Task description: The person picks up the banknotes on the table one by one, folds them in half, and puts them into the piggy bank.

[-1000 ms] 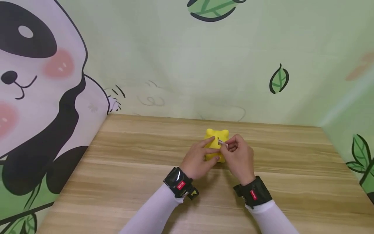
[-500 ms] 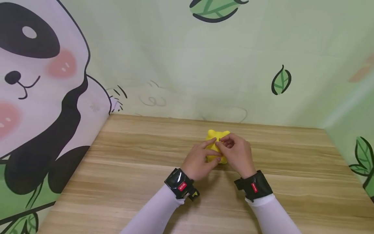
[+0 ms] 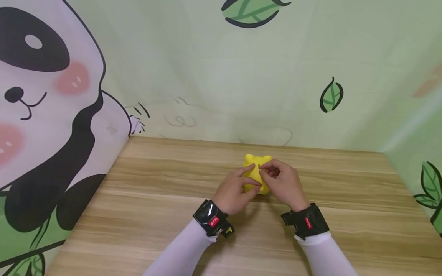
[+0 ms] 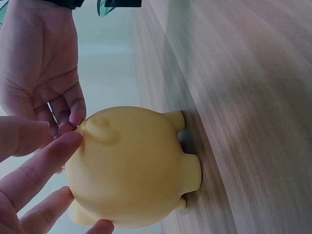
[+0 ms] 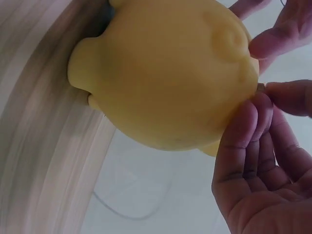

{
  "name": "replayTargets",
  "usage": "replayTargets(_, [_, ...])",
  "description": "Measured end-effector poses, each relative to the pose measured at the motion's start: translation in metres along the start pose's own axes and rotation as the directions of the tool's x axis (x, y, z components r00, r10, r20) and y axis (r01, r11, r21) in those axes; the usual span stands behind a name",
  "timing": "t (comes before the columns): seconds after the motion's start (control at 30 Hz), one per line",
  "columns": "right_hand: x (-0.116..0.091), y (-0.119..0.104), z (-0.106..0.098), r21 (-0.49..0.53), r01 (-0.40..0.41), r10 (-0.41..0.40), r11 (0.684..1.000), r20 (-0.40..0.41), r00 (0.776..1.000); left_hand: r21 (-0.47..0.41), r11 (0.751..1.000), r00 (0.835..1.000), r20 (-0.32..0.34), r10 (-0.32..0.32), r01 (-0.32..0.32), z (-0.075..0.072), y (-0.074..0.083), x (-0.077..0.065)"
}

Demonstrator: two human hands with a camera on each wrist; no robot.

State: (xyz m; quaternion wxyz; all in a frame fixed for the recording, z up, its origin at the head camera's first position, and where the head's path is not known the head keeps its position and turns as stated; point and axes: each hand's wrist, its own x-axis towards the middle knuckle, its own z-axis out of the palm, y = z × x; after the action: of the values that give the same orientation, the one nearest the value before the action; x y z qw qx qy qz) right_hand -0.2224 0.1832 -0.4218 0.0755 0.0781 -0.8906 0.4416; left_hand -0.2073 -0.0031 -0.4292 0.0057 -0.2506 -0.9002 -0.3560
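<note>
A yellow piggy bank [image 3: 256, 159] stands on its short legs on the wooden table. Spread over its top and near side, the fingers of my left hand [image 3: 233, 188] touch it with fairly straight fingertips; the left wrist view shows them along its rounded body [image 4: 131, 170]. My right hand [image 3: 285, 182] pinches a small folded strip [image 5: 262, 87] between thumb and fingertips, right at the slot on the bank's top. Only a tiny end of the strip shows, and the fingers cover the rest.
The wood-grain table [image 3: 145, 214] extends around the bank on every side. Behind it rises a pale green backdrop [image 3: 207, 76] with printed leaves, and a large printed panda [image 3: 83, 153] covers the left wall. Black straps with cameras [image 3: 211, 218] sit on both wrists.
The pale strip stuck out well clear of the slot a second ago; now almost none of it shows. My right hand moved in over the slot, then slightly back right. The left hand stays put.
</note>
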Motion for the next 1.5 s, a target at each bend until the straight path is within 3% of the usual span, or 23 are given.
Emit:
replayTargets(0.23, [0.000,0.001,0.004,0.001,0.013,-0.013,1.000,-0.032,0.999,0.003,1.000,1.000,0.003,-0.001,0.001,0.000,0.000,-0.001])
replayTargets(0.83, [0.003,0.005,0.007,0.056,-0.064,0.066,0.996,-0.022,0.998,-0.001,1.000,1.000,0.002,0.002,-0.002,-0.001,-0.002,0.001])
replayTargets(1.23, [0.005,0.005,0.014,0.120,-0.120,0.129,0.986,-0.075,0.989,0.015,1.000,1.000,0.002,-0.013,0.013,-0.001,-0.002,0.001])
replayTargets(1.5, [0.004,0.003,0.015,0.118,-0.131,0.139,0.984,-0.065,0.988,0.027,1.000,1.000,-0.005,-0.009,0.009,0.000,-0.002,0.001])
